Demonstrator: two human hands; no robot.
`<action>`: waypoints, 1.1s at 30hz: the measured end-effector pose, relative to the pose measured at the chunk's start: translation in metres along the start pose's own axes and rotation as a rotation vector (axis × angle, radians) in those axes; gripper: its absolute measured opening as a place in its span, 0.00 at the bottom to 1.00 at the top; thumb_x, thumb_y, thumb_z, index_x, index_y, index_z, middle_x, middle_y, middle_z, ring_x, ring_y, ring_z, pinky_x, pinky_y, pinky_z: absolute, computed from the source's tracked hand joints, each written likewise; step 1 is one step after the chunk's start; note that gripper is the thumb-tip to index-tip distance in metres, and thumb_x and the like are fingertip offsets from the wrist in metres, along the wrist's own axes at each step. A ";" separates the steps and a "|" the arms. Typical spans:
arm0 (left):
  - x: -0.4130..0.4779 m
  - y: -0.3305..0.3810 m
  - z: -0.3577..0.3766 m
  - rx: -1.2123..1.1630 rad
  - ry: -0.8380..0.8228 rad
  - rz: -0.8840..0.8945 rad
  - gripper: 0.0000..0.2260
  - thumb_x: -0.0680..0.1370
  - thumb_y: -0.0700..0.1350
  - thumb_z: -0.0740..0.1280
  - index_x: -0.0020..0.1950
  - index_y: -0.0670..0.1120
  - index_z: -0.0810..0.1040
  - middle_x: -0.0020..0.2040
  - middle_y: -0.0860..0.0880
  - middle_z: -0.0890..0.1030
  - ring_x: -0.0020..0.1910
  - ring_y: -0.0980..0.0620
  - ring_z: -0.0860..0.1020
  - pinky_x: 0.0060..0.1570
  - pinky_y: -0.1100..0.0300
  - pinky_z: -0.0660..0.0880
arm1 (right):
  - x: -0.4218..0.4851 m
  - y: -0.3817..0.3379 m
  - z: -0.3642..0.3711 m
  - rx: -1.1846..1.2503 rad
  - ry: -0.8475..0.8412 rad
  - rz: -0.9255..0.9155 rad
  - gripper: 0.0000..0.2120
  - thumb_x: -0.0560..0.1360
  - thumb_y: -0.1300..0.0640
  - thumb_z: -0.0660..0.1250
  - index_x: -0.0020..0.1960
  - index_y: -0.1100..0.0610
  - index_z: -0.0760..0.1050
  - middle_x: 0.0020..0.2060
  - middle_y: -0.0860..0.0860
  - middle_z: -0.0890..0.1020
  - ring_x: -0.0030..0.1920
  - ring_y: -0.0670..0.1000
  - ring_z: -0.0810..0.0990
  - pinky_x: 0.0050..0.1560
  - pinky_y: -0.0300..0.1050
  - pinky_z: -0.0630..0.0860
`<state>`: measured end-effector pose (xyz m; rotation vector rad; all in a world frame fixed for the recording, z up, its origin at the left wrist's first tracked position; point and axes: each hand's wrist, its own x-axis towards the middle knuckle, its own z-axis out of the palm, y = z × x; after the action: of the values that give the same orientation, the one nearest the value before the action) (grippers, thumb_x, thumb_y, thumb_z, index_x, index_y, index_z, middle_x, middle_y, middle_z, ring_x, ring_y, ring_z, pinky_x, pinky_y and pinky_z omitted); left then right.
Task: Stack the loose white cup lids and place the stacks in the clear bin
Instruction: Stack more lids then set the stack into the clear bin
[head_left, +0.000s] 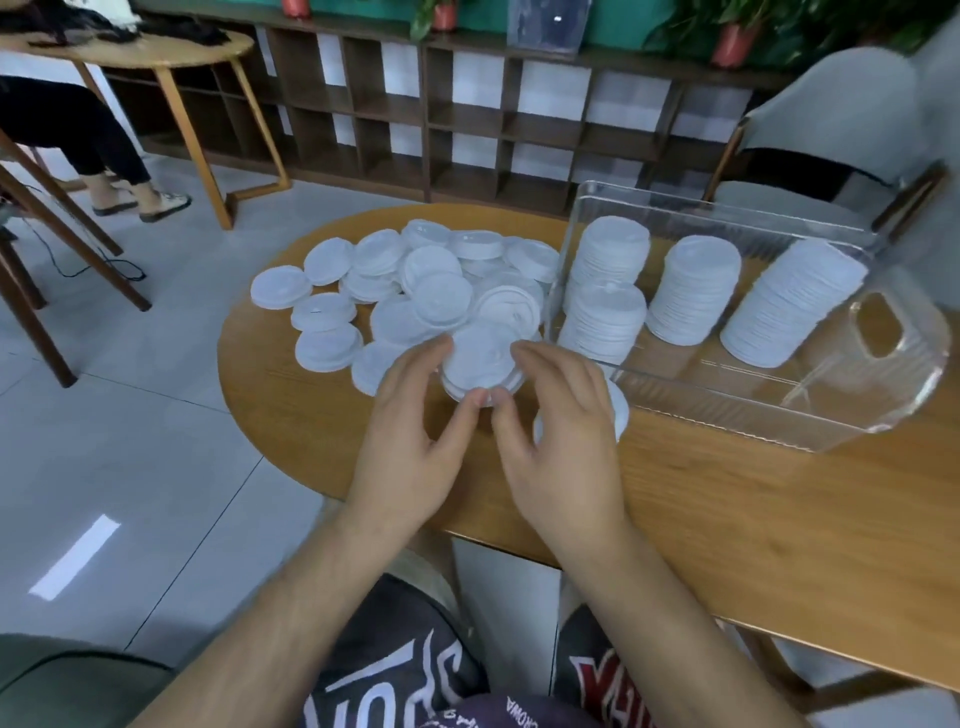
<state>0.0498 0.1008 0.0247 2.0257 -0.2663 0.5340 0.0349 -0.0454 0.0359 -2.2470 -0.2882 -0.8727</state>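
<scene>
Four stacks (696, 291) stood inside the clear bin (727, 405) at the right of the table (727, 519), the rightmost one leaning. A short stack (480, 364) sat just beside the bin's near-left corner. The left hand (415, 415) and right hand (561, 415) each curled round its rim, thumbs close together at the near edge. Many loose lids (415, 280) lay overlapping beyond it. One more lid (621, 410) showed under the right hand. Judgement: roughly midway, with the pile still to stack and bin.

Four lid stacks (696, 291) inside one clear bin (727, 410). One short stack (480, 364) between left hand (410, 431), right hand (561, 415). Loose lids (332, 348): about twenty, overlapping.
</scene>
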 end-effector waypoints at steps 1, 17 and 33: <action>-0.003 0.006 0.008 0.002 -0.024 0.018 0.23 0.80 0.52 0.68 0.72 0.42 0.73 0.68 0.49 0.77 0.69 0.53 0.73 0.69 0.49 0.71 | -0.005 0.006 -0.009 0.000 0.012 0.022 0.18 0.79 0.57 0.70 0.66 0.61 0.77 0.62 0.53 0.79 0.65 0.54 0.75 0.69 0.52 0.70; 0.000 0.030 0.078 0.008 -0.229 0.099 0.23 0.79 0.51 0.70 0.71 0.43 0.74 0.66 0.51 0.77 0.66 0.60 0.72 0.67 0.72 0.63 | -0.022 0.073 -0.064 0.095 0.010 0.304 0.18 0.77 0.55 0.73 0.65 0.61 0.79 0.60 0.51 0.79 0.61 0.44 0.77 0.65 0.32 0.69; -0.006 0.017 0.078 -0.054 -0.198 0.037 0.23 0.78 0.53 0.69 0.70 0.43 0.76 0.67 0.52 0.76 0.68 0.57 0.74 0.68 0.50 0.74 | -0.020 0.078 -0.061 0.094 -0.094 0.287 0.19 0.76 0.55 0.74 0.65 0.60 0.80 0.58 0.49 0.77 0.61 0.43 0.75 0.64 0.30 0.68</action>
<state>0.0582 0.0243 0.0020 2.0256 -0.4344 0.3448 0.0229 -0.1428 0.0138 -2.1764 -0.0444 -0.5917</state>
